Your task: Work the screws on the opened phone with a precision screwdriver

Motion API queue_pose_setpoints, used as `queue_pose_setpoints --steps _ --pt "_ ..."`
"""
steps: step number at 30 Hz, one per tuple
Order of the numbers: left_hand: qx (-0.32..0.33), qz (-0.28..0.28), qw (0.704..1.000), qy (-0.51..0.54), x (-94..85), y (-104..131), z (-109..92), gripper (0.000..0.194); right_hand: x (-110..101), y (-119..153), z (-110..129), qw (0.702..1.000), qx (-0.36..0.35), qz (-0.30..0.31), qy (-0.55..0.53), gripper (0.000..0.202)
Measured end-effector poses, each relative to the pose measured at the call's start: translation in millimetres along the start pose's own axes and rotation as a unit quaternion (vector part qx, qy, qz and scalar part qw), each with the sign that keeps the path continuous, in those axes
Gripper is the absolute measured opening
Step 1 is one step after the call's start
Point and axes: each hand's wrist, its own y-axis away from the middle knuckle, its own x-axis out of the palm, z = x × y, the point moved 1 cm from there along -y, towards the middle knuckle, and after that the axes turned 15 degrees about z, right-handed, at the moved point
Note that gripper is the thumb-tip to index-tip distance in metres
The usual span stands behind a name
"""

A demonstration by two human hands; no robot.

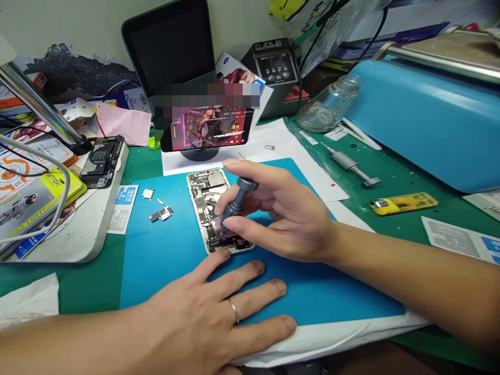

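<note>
An opened phone (202, 200) lies on a blue mat (164, 276), its inner parts showing. My right hand (285, 213) is closed around a dark grey screwdriver (235, 203), whose tip points down at the phone's lower part. Flat on the mat, with its fingers spread, my left hand (211, 307) touches the phone's near edge with the index fingertip and holds nothing. A ring is on one of its fingers. Left of the phone lie a dark metal bracket (161, 214) and a small silver part (148, 194).
Behind the mat, a phone on a stand (211, 127) shows a picture. A glass jar (330, 107), a second screwdriver (351, 165) and a yellow strip (404, 203) are at the right. Another opened phone (102, 161) rests on a white base at the left.
</note>
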Motion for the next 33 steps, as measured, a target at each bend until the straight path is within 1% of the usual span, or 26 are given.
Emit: queue_pose_setpoints --steps 5,12,15,19,22,24,25,27,28,29,30,31,32,33 --pt "0.0 0.012 1.0 -0.015 3.7 -1 2 0.064 0 -1 1 1.0 -0.008 -0.004 0.001 0.063" --pt "-0.002 -0.007 0.997 -0.075 10.9 -1 6 0.063 0 -1 -1 0.999 -0.03 -0.021 0.028 0.063" --pt "0.002 -0.006 0.998 -0.066 10.2 -1 5 0.064 0 0 -1 0.998 -0.035 -0.02 0.039 0.064" --pt "0.003 0.012 0.999 -0.045 7.2 -4 4 0.064 -1 1 0 0.998 -0.035 -0.032 0.039 0.064" --pt "0.001 0.002 0.999 -0.033 4.1 -4 3 0.063 -3 1 0 0.998 -0.042 -0.036 0.027 0.072" --pt "0.002 -0.011 1.0 -0.026 2.2 -1 2 0.061 -4 -2 2 0.996 -0.075 -0.037 0.041 0.081" --pt "0.002 -0.013 1.0 -0.023 1.7 0 2 0.061 -5 -4 5 0.993 -0.095 -0.048 0.056 0.083" --pt "0.005 -0.01 1.0 -0.016 1.6 4 0 0.062 -4 -11 16 0.985 -0.115 -0.097 0.079 0.08" --pt "0.006 -0.01 1.0 -0.014 2.2 5 0 0.063 -2 -15 22 0.982 -0.104 -0.133 0.08 0.075" --pt "0.009 -0.017 1.0 -0.012 2.9 6 -1 0.064 0 -20 29 0.98 -0.08 -0.166 0.072 0.068" --pt "0.011 -0.025 1.0 -0.011 3.8 7 -1 0.065 3 -24 35 0.979 -0.048 -0.186 0.062 0.06" --pt "0.011 -0.033 0.999 -0.01 4.5 7 -1 0.066 7 -27 39 0.977 -0.029 -0.204 0.053 0.053" --pt "0.01 -0.037 0.999 -0.008 5.1 7 0 0.067 10 -30 41 0.976 -0.022 -0.212 0.047 0.05" --pt "0.009 -0.037 0.999 -0.005 5.3 6 0 0.068 13 -31 41 0.975 -0.036 -0.212 0.049 0.052"
